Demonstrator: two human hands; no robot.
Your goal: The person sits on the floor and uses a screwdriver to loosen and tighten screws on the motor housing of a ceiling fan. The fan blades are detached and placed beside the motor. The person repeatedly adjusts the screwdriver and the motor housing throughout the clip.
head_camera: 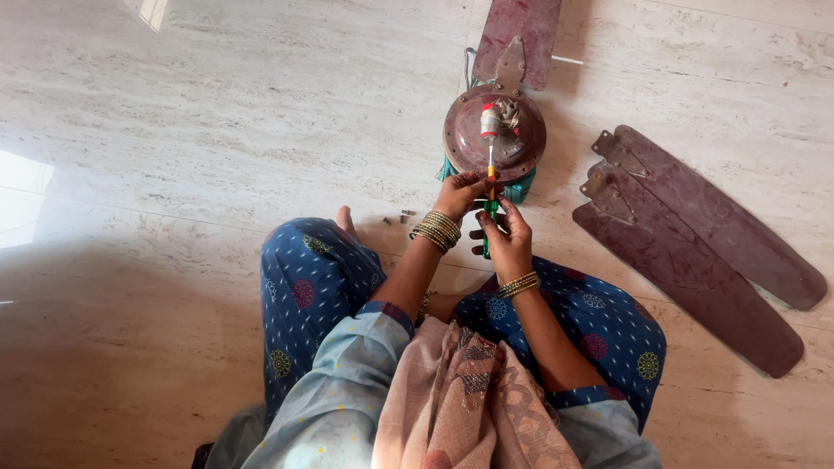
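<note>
Here the right hand [506, 233] closes its grip on the green screwdriver [489, 204] handle, and the left hand [460, 191] pinches the shaft just above. The tip meets the fan motor [473, 130] on the floor [217, 130]; one blade [519, 35] remains attached, two detached blades [695, 243] lie right. Turning it likely calls for steady downward pressure.

Glossy marble floor [217, 130] — dull, worn metal fan motor [473, 130].

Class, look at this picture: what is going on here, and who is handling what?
A person sits on a marble floor with a ceiling fan motor in front of them. Both hands, left hand and right hand, grip a screwdriver aimed at the motor. One blade is attached to the motor; detached blades lie to the right. Small screws lie near the knee.
</note>
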